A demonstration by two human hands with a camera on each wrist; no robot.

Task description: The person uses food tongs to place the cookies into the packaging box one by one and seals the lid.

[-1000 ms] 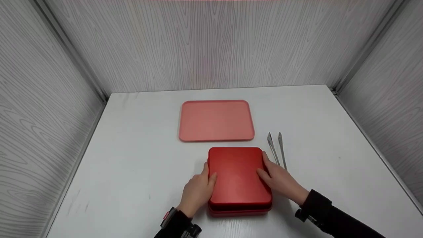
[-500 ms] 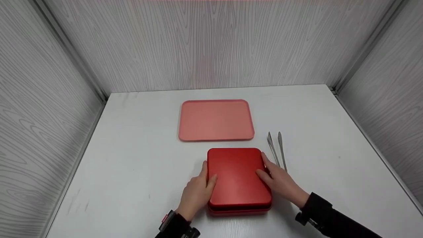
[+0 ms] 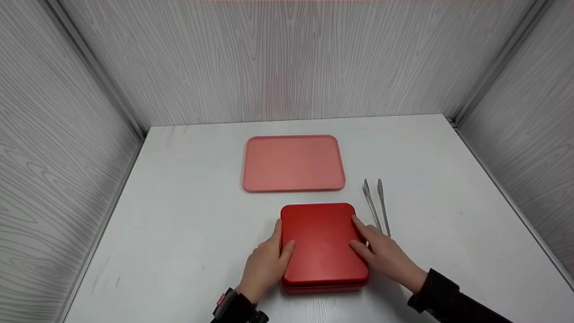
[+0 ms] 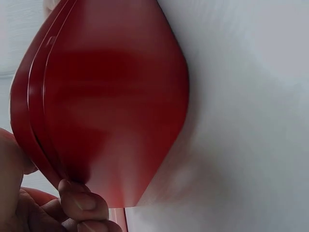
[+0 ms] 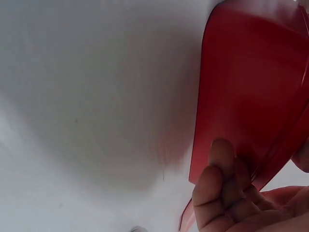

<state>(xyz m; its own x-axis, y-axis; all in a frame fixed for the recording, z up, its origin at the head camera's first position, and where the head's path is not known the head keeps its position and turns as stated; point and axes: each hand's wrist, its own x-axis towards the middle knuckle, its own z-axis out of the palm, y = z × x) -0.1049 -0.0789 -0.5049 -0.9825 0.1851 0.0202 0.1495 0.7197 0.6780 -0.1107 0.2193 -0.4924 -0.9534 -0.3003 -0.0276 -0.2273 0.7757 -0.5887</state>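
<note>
A red rectangular metal box (image 3: 325,290) stands on the white table with its matching red lid (image 3: 320,242) on top. The lid's seam runs close along the box wall in the left wrist view. My left hand (image 3: 263,265) grips the lid's left side, thumb over the top and fingers curled at the seam. On the opposite side, my right hand (image 3: 389,256) holds the lid with its thumb on the top and its fingers down along the box's side (image 5: 246,87). The inside of the box is hidden.
Behind the box lies a flat pink tray (image 3: 293,163). Metal tongs (image 3: 384,208) lie to the box's right, partly hidden under the right hand. Grey wood-grain walls (image 3: 287,63) enclose the table at the back and both sides.
The lid has come down onto the box, and the dark gap at the front has narrowed to a thin seam. My right hand has slid slightly toward the near edge.
</note>
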